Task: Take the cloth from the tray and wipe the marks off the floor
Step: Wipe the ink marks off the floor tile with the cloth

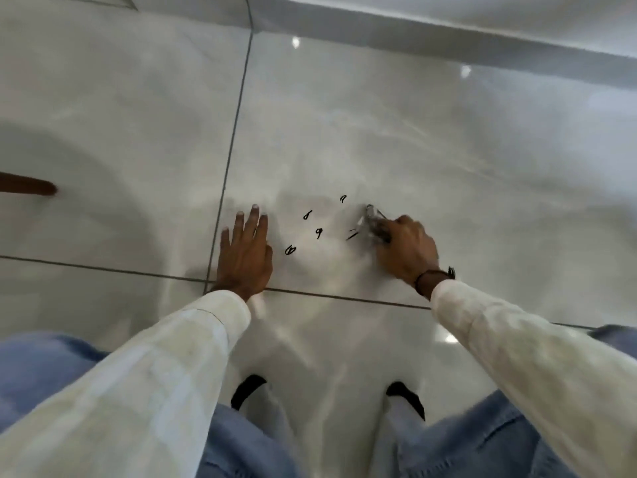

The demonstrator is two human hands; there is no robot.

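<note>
Several small black marks (317,232) are scribbled on the glossy white floor tile (344,132) between my hands. My right hand (406,250) is closed around a bunched pale grey cloth (374,222), which it presses on the floor at the right side of the marks, over a smeared one. The cloth is blurred. My left hand (246,251) lies flat on the tile to the left of the marks, fingers spread, holding nothing. No tray is in view.
Grey grout lines (238,108) cross beside my left hand. A white wall base (413,36) runs along the far side. A brown object (27,184) pokes in at the left edge. My knees in blue jeans (241,443) and dark footwear (246,389) are below.
</note>
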